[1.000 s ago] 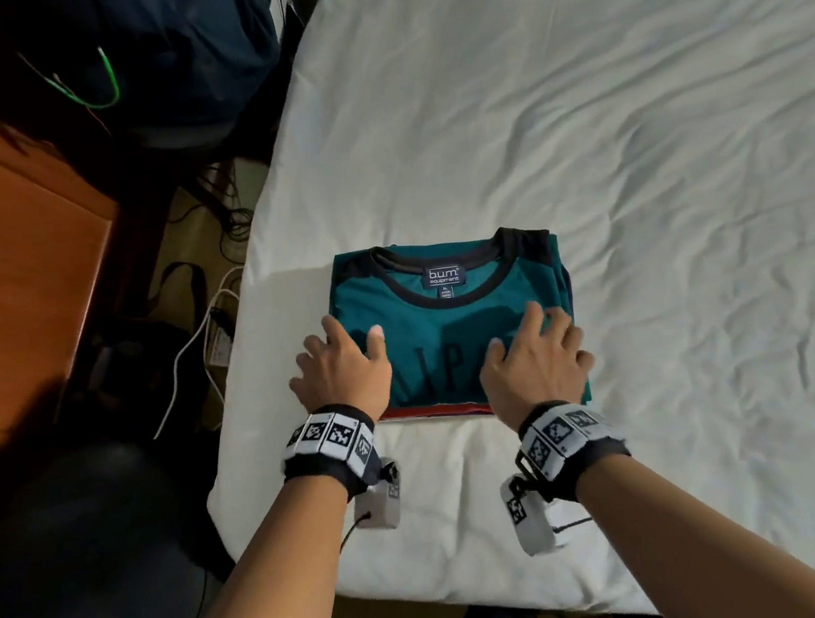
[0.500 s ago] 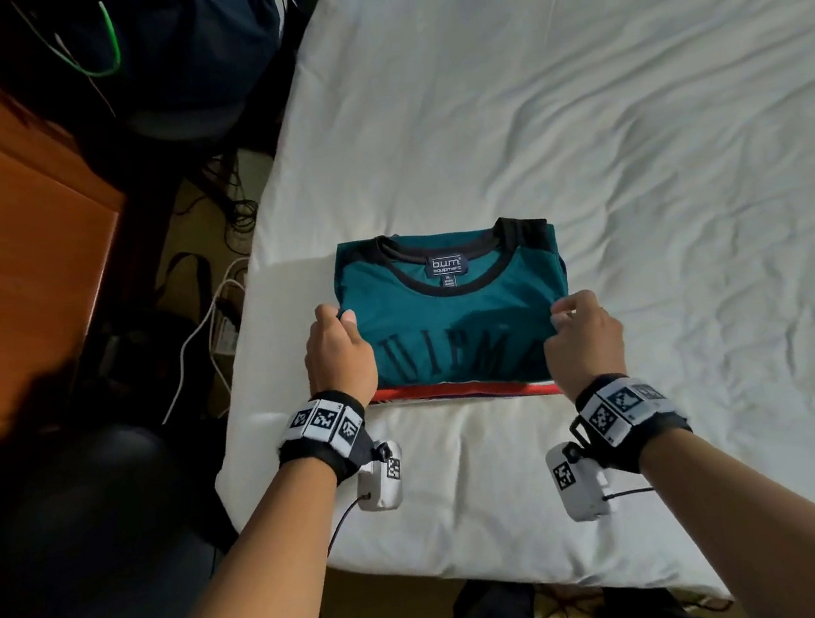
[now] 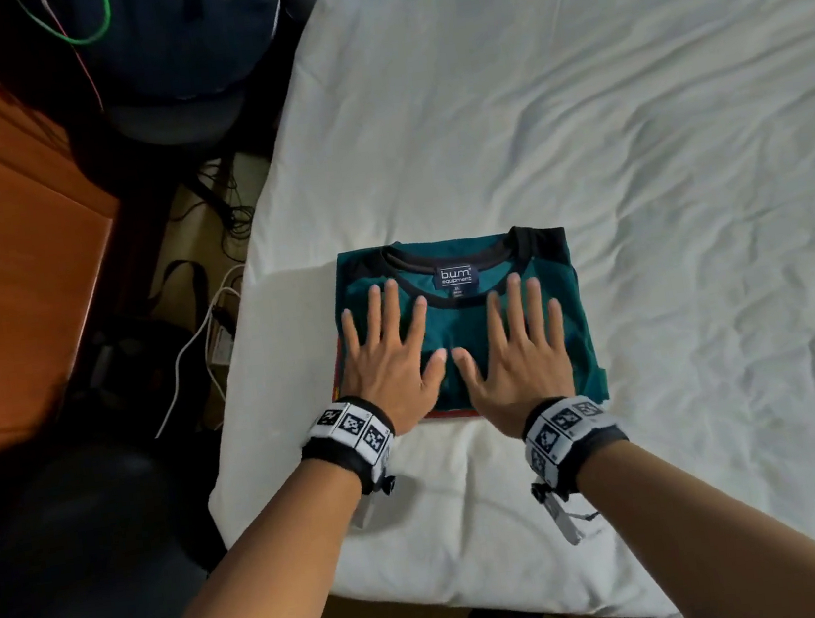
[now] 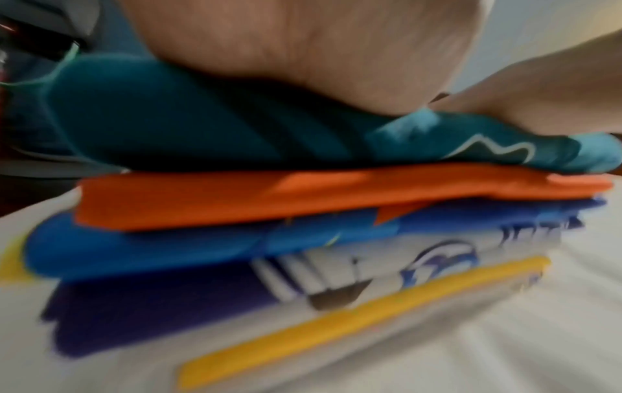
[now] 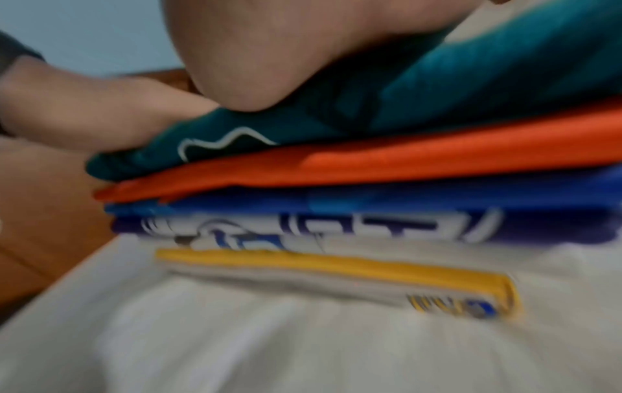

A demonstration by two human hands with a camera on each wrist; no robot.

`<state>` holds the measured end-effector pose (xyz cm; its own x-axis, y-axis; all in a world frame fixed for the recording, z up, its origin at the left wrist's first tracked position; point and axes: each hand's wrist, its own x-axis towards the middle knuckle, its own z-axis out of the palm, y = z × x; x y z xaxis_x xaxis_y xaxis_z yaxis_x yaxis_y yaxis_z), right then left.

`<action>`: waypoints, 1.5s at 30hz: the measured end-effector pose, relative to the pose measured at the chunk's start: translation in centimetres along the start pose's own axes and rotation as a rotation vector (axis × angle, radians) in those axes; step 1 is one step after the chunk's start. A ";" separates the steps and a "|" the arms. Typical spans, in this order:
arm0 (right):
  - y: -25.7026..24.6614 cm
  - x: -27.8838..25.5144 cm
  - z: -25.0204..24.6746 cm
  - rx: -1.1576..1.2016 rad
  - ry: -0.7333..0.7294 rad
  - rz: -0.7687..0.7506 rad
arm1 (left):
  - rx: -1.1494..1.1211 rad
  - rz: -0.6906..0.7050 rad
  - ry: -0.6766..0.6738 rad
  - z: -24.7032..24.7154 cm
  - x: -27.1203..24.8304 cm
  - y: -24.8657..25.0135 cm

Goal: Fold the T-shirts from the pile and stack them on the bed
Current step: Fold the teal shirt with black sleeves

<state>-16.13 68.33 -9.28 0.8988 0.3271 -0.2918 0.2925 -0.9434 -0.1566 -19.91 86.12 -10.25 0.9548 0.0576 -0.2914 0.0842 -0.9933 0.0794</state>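
A folded teal T-shirt [image 3: 459,322] with a black collar lies on top of a stack near the bed's front left corner. My left hand [image 3: 391,357] and right hand [image 3: 519,346] press flat on it side by side, fingers spread. The wrist views show the stack from its edge: the teal shirt [image 4: 202,119] [image 5: 437,87], an orange shirt [image 4: 269,196] [image 5: 403,162], a blue shirt [image 4: 151,244] [image 5: 403,196], a dark blue printed shirt [image 4: 151,305] [image 5: 370,228] and a white shirt with a yellow band [image 4: 336,327] [image 5: 336,263].
The white bed sheet [image 3: 604,127] spreads wrinkled to the right and far side. Left of the bed are a wooden cabinet [image 3: 0,258], a dark bag [image 3: 184,42] and cables [image 3: 193,347] on the floor. A dark chair [image 3: 65,561] sits at the near left.
Both hands gripped the teal shirt's side edges half a second ago. Now they lie flat on top of it with fingers spread, closer to the collar.
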 end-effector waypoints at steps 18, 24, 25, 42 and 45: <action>5.3 0.1 2.5 0.221 -0.010 0.239 | -0.263 -0.263 0.027 2.8 1.1 -4.8; 4.3 5.0 1.2 0.056 -0.014 0.032 | -0.108 -0.082 -0.116 1.5 5.9 -3.8; 4.6 5.4 1.6 0.062 -0.066 0.031 | -0.113 -0.107 -0.140 1.8 6.2 -4.2; 8.3 -4.6 -2.4 0.598 0.009 0.535 | -0.493 -0.687 0.228 1.2 -2.2 0.0; 8.3 -4.5 -2.5 0.641 0.027 0.526 | -0.523 -0.698 0.231 1.1 -1.9 0.2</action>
<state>-16.92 58.89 -6.96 0.8762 -0.1569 -0.4557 -0.4035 -0.7559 -0.5156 -22.06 85.74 -10.77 0.6665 0.7052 -0.2417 0.7312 -0.5552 0.3963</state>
